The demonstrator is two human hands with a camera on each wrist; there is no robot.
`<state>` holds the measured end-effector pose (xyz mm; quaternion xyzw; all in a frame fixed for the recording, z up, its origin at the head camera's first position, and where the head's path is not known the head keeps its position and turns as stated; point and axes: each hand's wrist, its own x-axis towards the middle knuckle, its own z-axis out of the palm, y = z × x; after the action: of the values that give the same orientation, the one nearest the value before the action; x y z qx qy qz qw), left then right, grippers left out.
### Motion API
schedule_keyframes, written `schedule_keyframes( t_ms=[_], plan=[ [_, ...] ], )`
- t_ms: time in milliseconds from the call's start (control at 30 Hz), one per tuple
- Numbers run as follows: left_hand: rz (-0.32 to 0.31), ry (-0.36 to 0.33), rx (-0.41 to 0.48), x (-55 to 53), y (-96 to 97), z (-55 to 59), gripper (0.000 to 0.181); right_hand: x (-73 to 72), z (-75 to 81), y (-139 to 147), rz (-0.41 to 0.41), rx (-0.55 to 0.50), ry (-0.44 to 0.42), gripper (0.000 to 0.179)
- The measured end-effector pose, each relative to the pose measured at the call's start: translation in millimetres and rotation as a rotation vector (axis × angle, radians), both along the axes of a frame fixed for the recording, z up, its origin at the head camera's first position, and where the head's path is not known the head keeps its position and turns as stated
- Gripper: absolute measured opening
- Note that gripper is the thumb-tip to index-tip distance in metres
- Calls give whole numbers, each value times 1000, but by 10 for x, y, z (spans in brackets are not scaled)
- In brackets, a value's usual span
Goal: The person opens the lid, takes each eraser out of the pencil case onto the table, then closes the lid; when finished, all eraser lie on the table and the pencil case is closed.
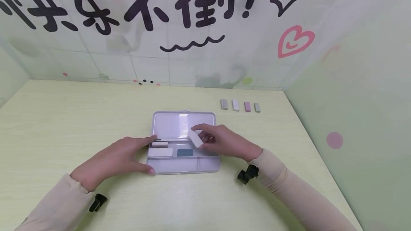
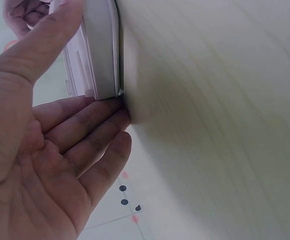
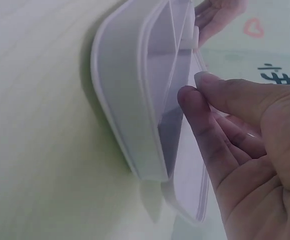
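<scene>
A pale lilac pencil case [image 1: 173, 165] lies on the table with its lid [image 1: 170, 126] folded back. Over its right half, my right hand [image 1: 221, 140] pinches a white eraser [image 1: 195, 139] between thumb and fingers, tilted. That eraser is hidden behind the fingertips in the right wrist view. At the case's left end, my left hand [image 1: 120, 158] rests with thumb and fingers spread along the side, fingers fairly straight in the left wrist view. Inside the case lie a long white block [image 1: 160, 152], a small block with a white top [image 1: 160, 144] and a blue-grey block [image 1: 184, 152].
Beyond the case to the right, several small blocks stand in a row: a grey one [image 1: 224, 104], a white one [image 1: 236, 105], a pink one [image 1: 247, 106] and another grey one [image 1: 257, 107]. A printed curtain [image 1: 144, 60] borders the table's back edge.
</scene>
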<state>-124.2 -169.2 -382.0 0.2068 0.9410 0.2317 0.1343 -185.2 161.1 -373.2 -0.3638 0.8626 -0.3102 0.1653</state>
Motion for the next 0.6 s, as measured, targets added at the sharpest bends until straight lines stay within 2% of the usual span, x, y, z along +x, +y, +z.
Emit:
schedule_keyframes(
  t_ms=[300, 600],
  plan=[
    [-4, -1, -4, -5, 2, -4, 107, -138, -4, 305, -160, -63, 39, 59],
    [2, -6, -8, 0, 3, -6, 107, -373, -29, 837, -342, -67, 114, 58]
  ],
)
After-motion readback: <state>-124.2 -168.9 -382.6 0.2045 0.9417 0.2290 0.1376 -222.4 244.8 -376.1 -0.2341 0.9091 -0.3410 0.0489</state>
